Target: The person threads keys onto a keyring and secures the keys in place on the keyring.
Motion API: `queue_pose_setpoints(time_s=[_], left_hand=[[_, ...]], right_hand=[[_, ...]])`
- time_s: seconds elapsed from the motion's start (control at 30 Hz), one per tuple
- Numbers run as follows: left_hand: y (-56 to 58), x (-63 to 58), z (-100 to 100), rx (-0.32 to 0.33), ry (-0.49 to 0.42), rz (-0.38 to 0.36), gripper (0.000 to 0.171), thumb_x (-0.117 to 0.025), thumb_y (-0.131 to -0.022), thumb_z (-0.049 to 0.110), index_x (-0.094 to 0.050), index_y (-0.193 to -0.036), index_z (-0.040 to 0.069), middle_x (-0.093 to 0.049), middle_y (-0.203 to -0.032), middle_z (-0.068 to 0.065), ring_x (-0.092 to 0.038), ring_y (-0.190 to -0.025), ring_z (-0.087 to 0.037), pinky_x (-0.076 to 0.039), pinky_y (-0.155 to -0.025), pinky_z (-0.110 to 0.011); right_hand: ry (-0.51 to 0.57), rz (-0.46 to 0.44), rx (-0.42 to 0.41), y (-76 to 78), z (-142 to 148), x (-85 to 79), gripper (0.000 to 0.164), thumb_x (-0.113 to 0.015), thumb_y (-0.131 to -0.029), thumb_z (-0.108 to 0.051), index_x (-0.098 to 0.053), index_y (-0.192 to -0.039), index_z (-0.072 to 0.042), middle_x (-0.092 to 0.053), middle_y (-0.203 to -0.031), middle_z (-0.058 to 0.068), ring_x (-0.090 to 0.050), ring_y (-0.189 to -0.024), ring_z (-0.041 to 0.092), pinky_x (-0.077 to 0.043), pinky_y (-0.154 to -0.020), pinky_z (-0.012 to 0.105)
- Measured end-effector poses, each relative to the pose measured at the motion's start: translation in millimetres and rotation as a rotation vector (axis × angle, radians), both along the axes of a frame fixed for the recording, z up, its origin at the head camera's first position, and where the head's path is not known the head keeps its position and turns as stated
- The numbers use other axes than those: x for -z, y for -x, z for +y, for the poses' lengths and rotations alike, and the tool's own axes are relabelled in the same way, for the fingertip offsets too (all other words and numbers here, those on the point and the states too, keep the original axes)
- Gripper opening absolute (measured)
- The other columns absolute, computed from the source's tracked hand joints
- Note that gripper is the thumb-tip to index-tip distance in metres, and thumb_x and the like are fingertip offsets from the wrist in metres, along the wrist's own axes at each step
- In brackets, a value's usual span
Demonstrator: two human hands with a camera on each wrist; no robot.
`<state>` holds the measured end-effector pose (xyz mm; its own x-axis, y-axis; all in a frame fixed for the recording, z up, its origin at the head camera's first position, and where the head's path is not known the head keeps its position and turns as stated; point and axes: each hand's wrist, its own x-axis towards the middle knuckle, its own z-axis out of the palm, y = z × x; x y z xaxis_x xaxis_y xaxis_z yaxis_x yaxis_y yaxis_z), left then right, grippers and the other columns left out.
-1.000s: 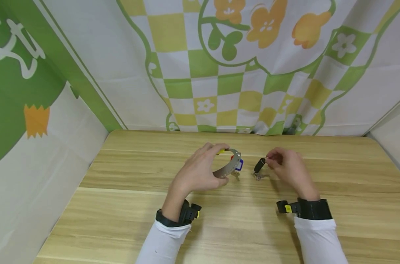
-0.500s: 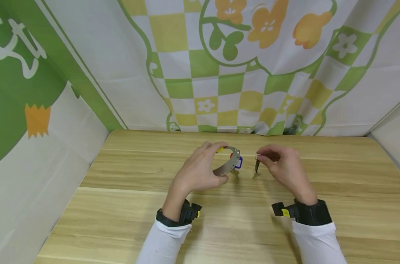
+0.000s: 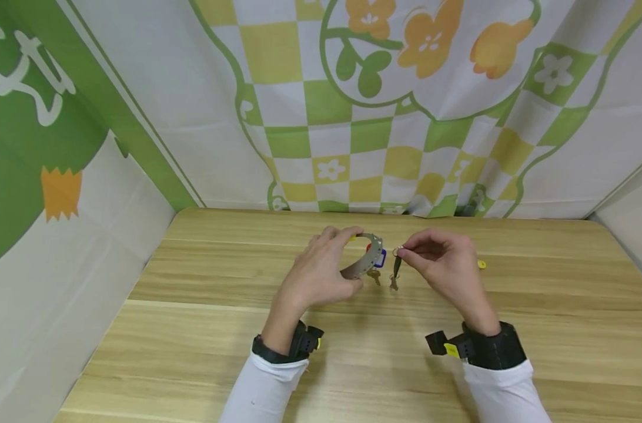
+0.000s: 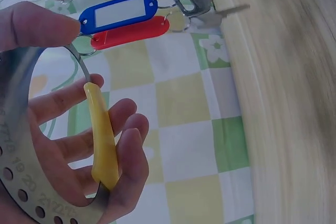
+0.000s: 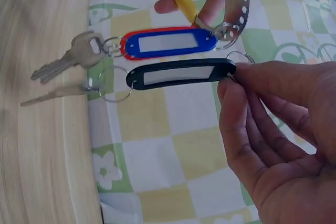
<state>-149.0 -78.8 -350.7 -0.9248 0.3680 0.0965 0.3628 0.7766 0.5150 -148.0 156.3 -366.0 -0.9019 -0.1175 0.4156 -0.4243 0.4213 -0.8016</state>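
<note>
Checkered green and yellow cloth (image 3: 326,141) hangs behind our wooden table (image 3: 194,352), with the work held up above it. Our left hand (image 3: 321,273) grips the metal hoop (image 4: 26,182) and its yellow handle (image 4: 102,135); our right hand (image 3: 445,267) pinches the small ring (image 5: 241,52) at one end of the black tag (image 5: 181,73). Both hands are near each other, not touching. We judge the job partly done: a blue tag (image 5: 170,44) and a red tag (image 4: 131,32) appear to hang from the hoop, while the black tag, just beside them, looks separate from it. Those two tags and a grey key (image 5: 81,53) dangle close by and could snag the black tag's blurred key (image 5: 58,95). Right of our right hand lies a yellow thing (image 3: 482,264), too small to identify.
</note>
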Motion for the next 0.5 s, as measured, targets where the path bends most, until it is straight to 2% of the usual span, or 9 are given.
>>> queue_pose_setpoints(time_s=[0.2, 0.5], left_hand=[[0.3, 1.3, 1.0, -0.021, 0.054, 0.016, 0.082, -0.074, -0.074, 0.033, -0.046, -0.151, 0.030, -0.053, -0.136, -0.008, -0.054, -0.112, -0.029, -0.050, -0.081, -0.054], [0.3, 2.7, 1.9, -0.018, 0.107, 0.020, 0.081, -0.072, -0.075, 0.032, -0.045, -0.151, 0.031, -0.048, -0.144, -0.011, -0.052, -0.120, -0.034, -0.050, -0.081, -0.056]], right_hand=[[0.001, 0.016, 0.020, -1.6, -3.4, 0.0, 0.010, -0.080, -0.081, 0.005, -0.074, -0.086, -0.002, -0.073, -0.082, 0.010, -0.072, -0.072, 0.013, -0.056, -0.066, 0.021], [-0.096, -0.043, 0.030, -3.4, -6.0, 0.6, 0.011, -0.078, -0.084, 0.004, -0.072, -0.084, -0.005, -0.074, -0.082, 0.007, -0.072, -0.068, 0.016, -0.056, -0.063, 0.023]])
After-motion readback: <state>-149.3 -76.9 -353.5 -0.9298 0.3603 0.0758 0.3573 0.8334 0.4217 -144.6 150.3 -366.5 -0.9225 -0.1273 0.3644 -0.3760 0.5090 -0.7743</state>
